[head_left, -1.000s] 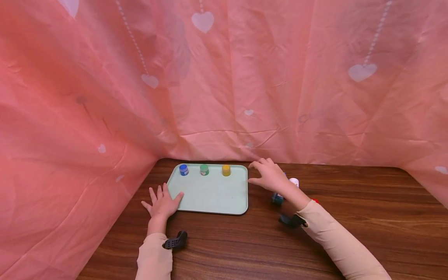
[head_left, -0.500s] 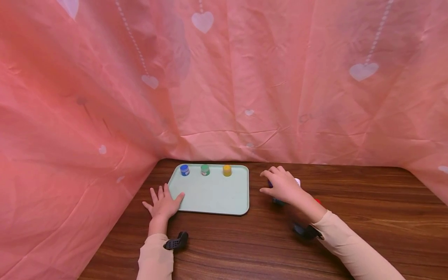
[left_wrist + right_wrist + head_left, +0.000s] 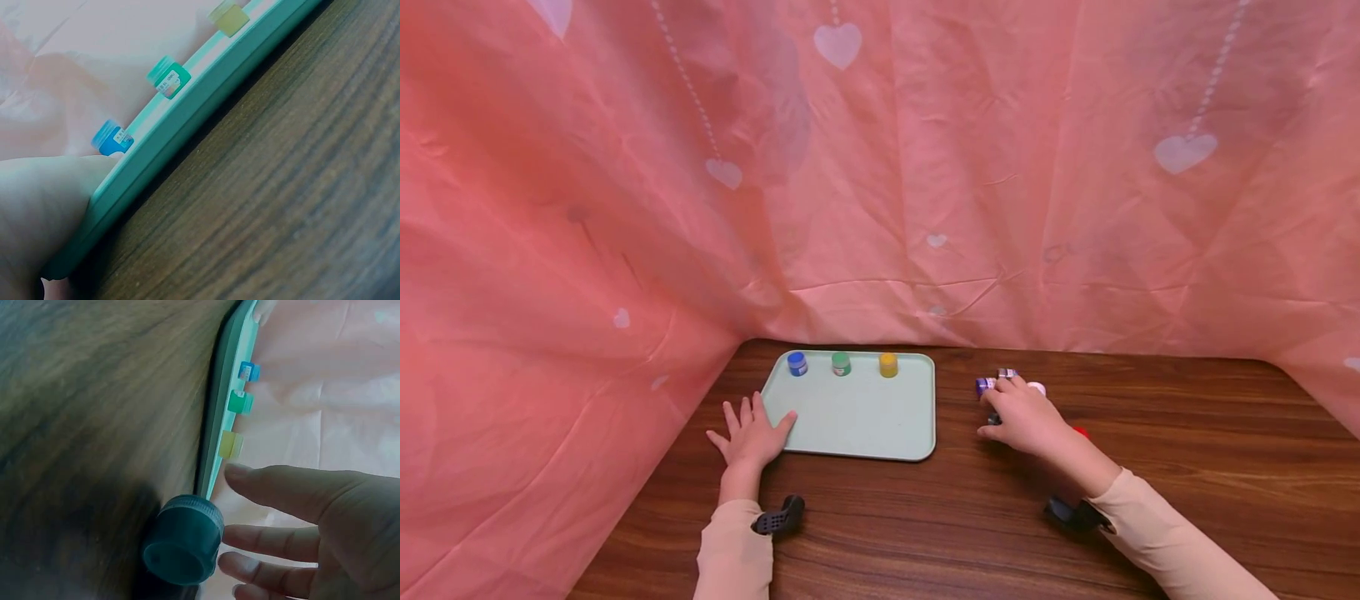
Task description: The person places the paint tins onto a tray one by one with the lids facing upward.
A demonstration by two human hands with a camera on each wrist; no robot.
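A pale green tray (image 3: 857, 421) carries three small paint jars along its far side: blue (image 3: 797, 364), green (image 3: 841, 364) and yellow (image 3: 888, 365). My left hand (image 3: 751, 435), fingers spread, rests at the tray's left front corner with the thumb over the rim. To the right of the tray, my right hand (image 3: 1024, 418) reaches over a group of loose jars. In the right wrist view a dark green paint jar (image 3: 181, 544) lies tipped beside its fingertips, thumb apart from the other fingers, not gripping it. The hand partly hides this group in the head view.
Around the right hand lie a purple jar (image 3: 982, 387), another jar (image 3: 1007, 374), a white-topped jar (image 3: 1037, 388) and something red (image 3: 1081, 432), mostly covered by the wrist. A pink curtain (image 3: 880, 275) hangs behind the brown wooden table (image 3: 910, 525).
My right hand has moved right and nearer, away from the tray's right side and down among the loose jars. The purple jar has come into sight. The left hand stays in place.
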